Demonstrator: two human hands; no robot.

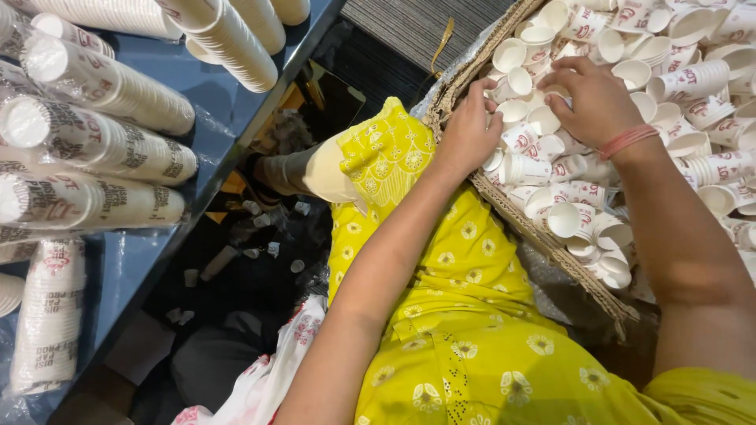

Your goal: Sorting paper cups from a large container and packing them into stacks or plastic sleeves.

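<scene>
white paper cups with red print lie loose in a heap on the right, held in by a cardboard wall that keeps them from spilling onto the lap. both hands are in the far end of that heap. the left hand rests at the near edge of the pile, fingers curled down together among the cups; whether they pinch one cannot be told, since the tips are hidden. the right hand, with a red thread at the wrist, lies palm down just beside it, fingers bent over a cup mouth, touching it; a firm grip is not visible. the hands sit close together, likely because cups are nested one into another between them.

on the left, a blue table carries long stacks of the same cups, laid on their sides in clear wrap so they do not roll apart or topple. between table and lap, a dark floor holds a few stray cups. yellow flowered cloth covers the lap.
</scene>
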